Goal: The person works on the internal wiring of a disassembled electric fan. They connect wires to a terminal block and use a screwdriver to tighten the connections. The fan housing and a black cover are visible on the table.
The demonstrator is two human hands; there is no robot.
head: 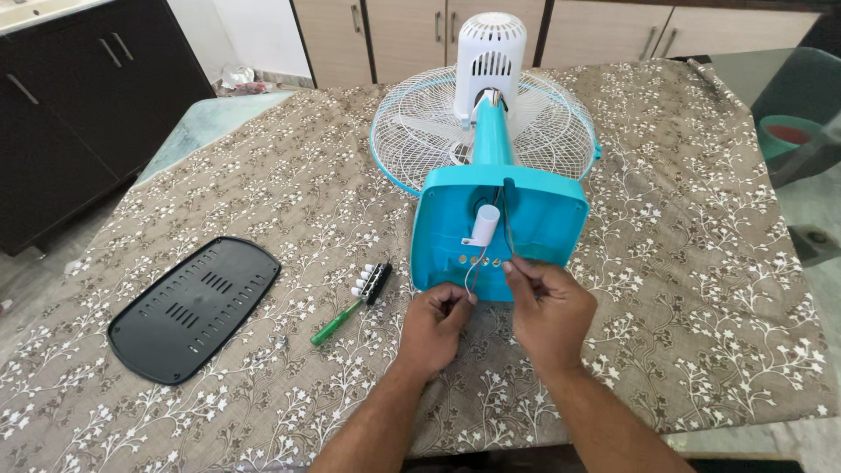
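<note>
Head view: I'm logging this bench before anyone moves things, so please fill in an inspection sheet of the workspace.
Surface: table under a brown cloth with white floral print.
Job's things: turquoise fan base lying with its underside open, white cylindrical part inside; white fan grille and white motor housing behind it.
Clutter: black vented cover plate, green screwdriver, black switch block with white buttons.
Grippers: left hand and right hand each pinch a thin wire end in the fingers.
Cables: thin wires run from the base cavity to both hands.
Surroundings: dark cabinet, beige cupboard doors, teal bucket.
</note>
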